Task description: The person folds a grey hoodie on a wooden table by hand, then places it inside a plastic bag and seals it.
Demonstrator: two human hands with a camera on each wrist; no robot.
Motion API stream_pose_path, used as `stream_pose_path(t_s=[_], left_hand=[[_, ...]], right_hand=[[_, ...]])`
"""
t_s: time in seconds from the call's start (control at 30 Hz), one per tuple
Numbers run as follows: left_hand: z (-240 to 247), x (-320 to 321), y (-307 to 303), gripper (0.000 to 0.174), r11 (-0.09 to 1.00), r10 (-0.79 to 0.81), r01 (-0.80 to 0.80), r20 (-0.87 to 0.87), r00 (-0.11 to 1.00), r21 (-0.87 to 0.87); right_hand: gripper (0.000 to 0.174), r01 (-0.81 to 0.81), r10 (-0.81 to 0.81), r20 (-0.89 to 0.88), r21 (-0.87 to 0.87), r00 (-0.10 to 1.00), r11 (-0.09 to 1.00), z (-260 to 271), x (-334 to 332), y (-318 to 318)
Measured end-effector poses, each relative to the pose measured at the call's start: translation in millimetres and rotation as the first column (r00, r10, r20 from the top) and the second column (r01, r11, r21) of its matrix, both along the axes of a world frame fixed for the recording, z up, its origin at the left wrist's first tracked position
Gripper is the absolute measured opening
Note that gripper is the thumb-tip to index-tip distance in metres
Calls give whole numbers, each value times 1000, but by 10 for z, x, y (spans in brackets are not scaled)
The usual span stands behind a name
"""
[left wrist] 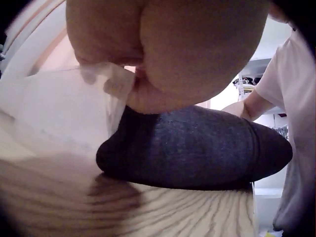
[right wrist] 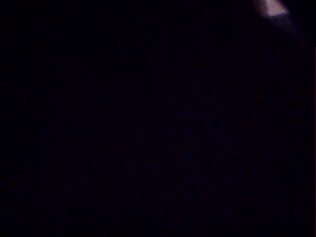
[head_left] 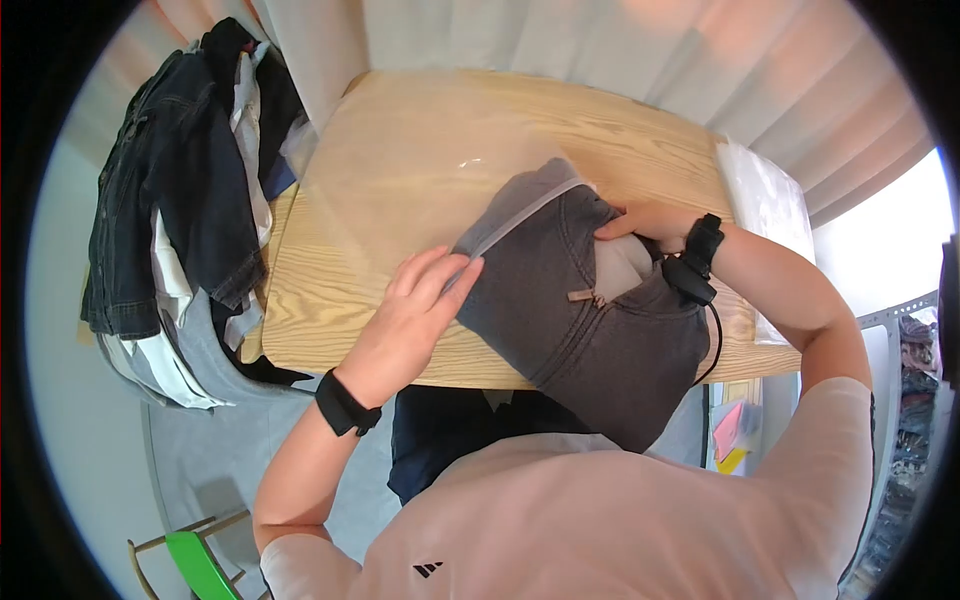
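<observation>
A folded dark grey zip-up jacket (head_left: 630, 365) lies across the table's near edge, its front part overhanging toward the person's lap. Its far left end sits inside the mouth of a frosted plastic bag (head_left: 420, 150), whose pale rim crosses the cloth. My left hand (head_left: 415, 305) pinches that rim at the near corner, thumb against fingers. In the left wrist view, the bag's film (left wrist: 54, 106) hangs from the left hand (left wrist: 168, 54) beside the rolled jacket (left wrist: 197, 145). At the jacket's right, my right hand (head_left: 650, 222) grips the cloth near the collar opening, its fingers partly hidden. The right wrist view is nearly black.
A pile of dark and light clothes (head_left: 175, 200) stands at the left of the wooden table (head_left: 640, 130). Clear plastic bags (head_left: 765, 195) lie at the right edge. A green chair (head_left: 200, 565) is on the floor lower left, and shelves (head_left: 915, 430) stand at the right.
</observation>
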State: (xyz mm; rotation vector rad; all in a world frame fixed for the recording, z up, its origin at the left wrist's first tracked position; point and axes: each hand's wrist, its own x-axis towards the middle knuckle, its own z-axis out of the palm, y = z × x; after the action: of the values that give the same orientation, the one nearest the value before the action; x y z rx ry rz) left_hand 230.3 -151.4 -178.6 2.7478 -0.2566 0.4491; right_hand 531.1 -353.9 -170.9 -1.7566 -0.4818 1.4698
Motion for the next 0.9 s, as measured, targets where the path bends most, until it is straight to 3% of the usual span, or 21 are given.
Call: stream_pose_path(t_s=[0.1,0.17,0.2,0.27,0.3,0.33,0.4,0.53,0.57,0.73,0.8,0.9], left_hand=[[2,115,-66,70,998,43,-47,76,996,49],[-68,173,-84,66,910,414,-409,155,897,-67],[-90,184,-73,66,905,425,-419,146,894,-70],[-124,211,-34,60,739,659,-627,68,749,-247],[-185,228,19,47,694,708,-684,42,705,-224],[-227,255,65,47,677,725,-699,41,688,-229],[-316,326,154,41,519,706,-713,-234,669,-472],[-488,495,265,35,402,723,-713,-279,632,-574],[-448,493,217,29,500,761,-714,-144,632,-490],[-445,552,187,21,510,719,-693,-189,669,-510],[-410,549,135,21,549,718,-732,-221,660,-403],[-537,576,142,19,567,728,-733,-188,659,-376]], right_hand=[[58,37,-37,-15,-33,999,999,-9,-21,-67],[57,71,-74,-48,-55,996,996,34,-101,-93],[55,127,-133,-83,-76,988,989,85,-133,-116],[52,162,-175,-117,-108,978,981,98,-177,-139],[49,185,-194,-95,-91,976,978,73,-152,-152],[46,205,-210,-70,-70,975,976,50,-118,-160],[42,187,-190,-55,-58,980,981,-47,-41,-208],[41,187,-188,-79,-28,979,982,-93,-23,-249],[41,195,-192,-119,20,974,981,-149,13,-266],[45,208,-185,-181,119,966,971,-196,26,-322],[47,209,-183,-188,130,965,969,-227,43,-327],[49,208,-174,-177,196,969,958,-232,37,-331]])
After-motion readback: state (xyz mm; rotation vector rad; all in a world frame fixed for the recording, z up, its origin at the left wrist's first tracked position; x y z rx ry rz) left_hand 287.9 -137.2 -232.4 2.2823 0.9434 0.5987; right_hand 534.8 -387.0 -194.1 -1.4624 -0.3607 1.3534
